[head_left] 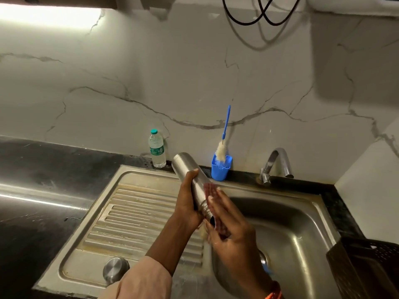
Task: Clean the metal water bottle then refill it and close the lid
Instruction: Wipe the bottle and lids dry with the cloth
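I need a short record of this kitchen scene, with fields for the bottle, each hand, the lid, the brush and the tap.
bottle: metal water bottle tilted over the sink, mouth toward the person, lid off
left hand: left hand grips the bottle body
right hand: right hand presses a reddish cloth against the bottle, fingers straight
lid: metal lid lies on the drainboard
brush: bottle brush stands in blue holder
tap: tap, no water visible

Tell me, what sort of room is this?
Most likely a home kitchen: a steel sink with a ribbed drainboard, a tap against the marble-look wall, and a bottle brush in a blue holder.
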